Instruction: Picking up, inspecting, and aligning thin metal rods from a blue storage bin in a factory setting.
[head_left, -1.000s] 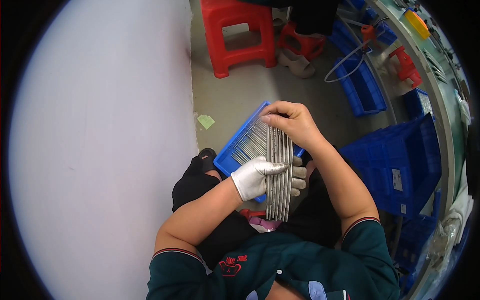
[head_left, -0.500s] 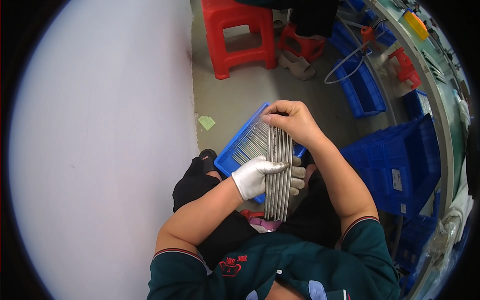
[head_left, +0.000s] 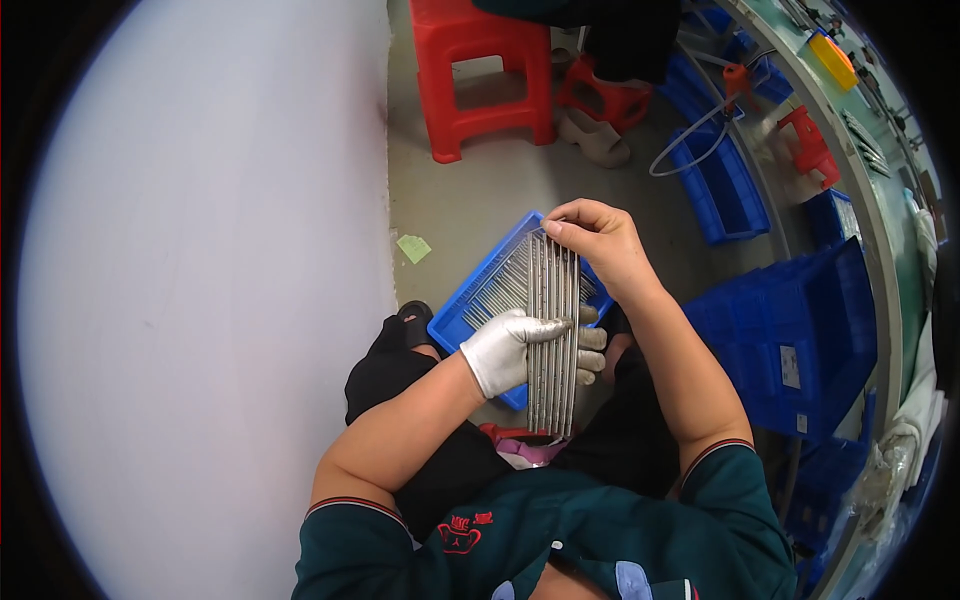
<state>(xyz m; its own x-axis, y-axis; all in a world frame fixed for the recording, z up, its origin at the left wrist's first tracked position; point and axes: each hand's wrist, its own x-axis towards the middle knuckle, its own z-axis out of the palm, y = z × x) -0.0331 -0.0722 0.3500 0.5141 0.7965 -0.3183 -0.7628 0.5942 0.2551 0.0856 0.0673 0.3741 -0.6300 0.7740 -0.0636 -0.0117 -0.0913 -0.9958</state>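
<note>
My left hand (head_left: 500, 352), in a white glove with grey-coated fingers, is wrapped around a bundle of long, thin metal rods (head_left: 551, 385). The rods lie side by side, nearly upright in the picture, with darker spots along them. At their far end my bare right hand (head_left: 603, 245) is closed in a pinch, thumb against forefinger. What its fingertips grip there is too small to make out. Beneath both hands a blue plastic tray (head_left: 452, 318) holds many more thin metal rods (head_left: 500, 290), partly covered by the hands and bundle.
A white wall (head_left: 210, 300) runs along the left. Ahead stand a red stool (head_left: 480, 115) and a seated person's dark-clothed leg (head_left: 630, 45). Stacked blue bins (head_left: 780, 340) and a green-topped bench (head_left: 900, 210) are on the right. A green paper scrap (head_left: 413, 248) lies on the floor.
My right hand has shifted slightly right, and its fingertips sit a little differently at the rods' far end. The bundle has moved slightly left in my left hand's grip.
</note>
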